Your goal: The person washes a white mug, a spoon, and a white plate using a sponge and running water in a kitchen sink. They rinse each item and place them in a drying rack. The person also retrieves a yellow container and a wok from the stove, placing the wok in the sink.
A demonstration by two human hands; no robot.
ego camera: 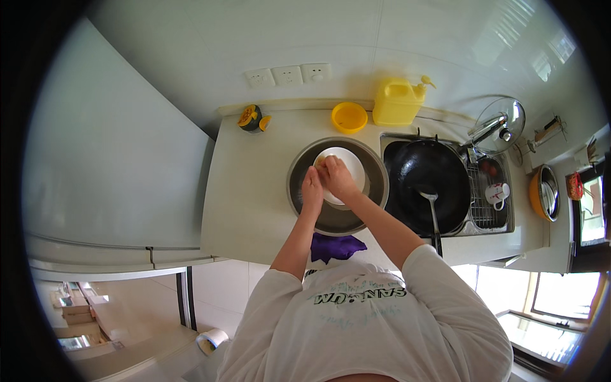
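A wide stainless steel basin (pixel 298 157) stands on the pale countertop, with a white bowl (pixel 353 167) inside it. Over the left part of that bowl my two hands meet. My right hand (pixel 338 177) has its fingers curled against a small light-brown lump (pixel 320 161), whose kind I cannot tell. Beside it, my left hand (pixel 312 188) is cupped upright, its fingertips close to the same lump; its palm is hidden, so whether it grips anything does not show. A purple cloth (pixel 336 247) lies at the counter's front edge, just below the basin.
A black wok (pixel 415 176) with a metal spatula (pixel 432 203) sits over the sink, right of the basin. Behind stand a yellow bowl (pixel 349 117), a yellow pump jug (pixel 396 102) and cut pumpkin (pixel 249 118). A mug (pixel 496 192) rests on the wire rack.
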